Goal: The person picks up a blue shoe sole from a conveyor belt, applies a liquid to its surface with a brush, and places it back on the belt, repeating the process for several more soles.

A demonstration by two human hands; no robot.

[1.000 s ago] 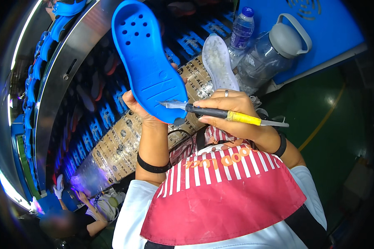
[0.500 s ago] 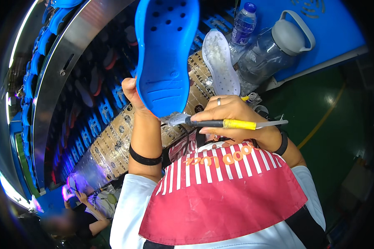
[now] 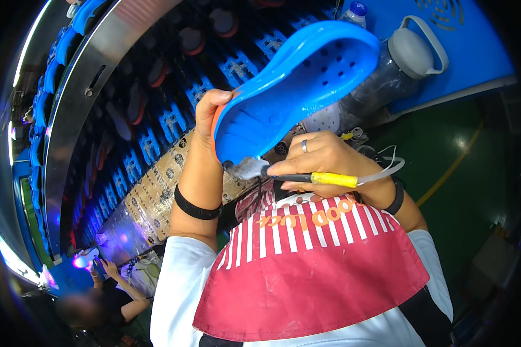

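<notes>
My left hand (image 3: 209, 115) grips a blue shoe sole (image 3: 272, 104) by its left edge near the heel. Raised and tilted, the sole has its toe end pointing up to the right, small holes there and an orange strip along the heel edge. In my right hand (image 3: 321, 159) is a glue brush (image 3: 295, 177) with a black and yellow handle and a clear tube at its rear. The brush's pale bristles touch the heel rim of the sole. Behind the blue sole, a white perforated sole (image 3: 324, 120) shows only in part.
Beyond my hands runs a rack line (image 3: 150, 146) with blue holders and dark soles. A taped cardboard ledge (image 3: 150, 202) borders it. A clear jug (image 3: 411, 52) and a blue-capped bottle (image 3: 355, 13) stand by a blue panel (image 3: 474, 52). Another person (image 3: 121, 289) works at lower left.
The blue sole has swung from upright to leaning right, now covering most of the white sole and bottle. My left hand has shifted slightly right and up; the brush remains at the heel.
</notes>
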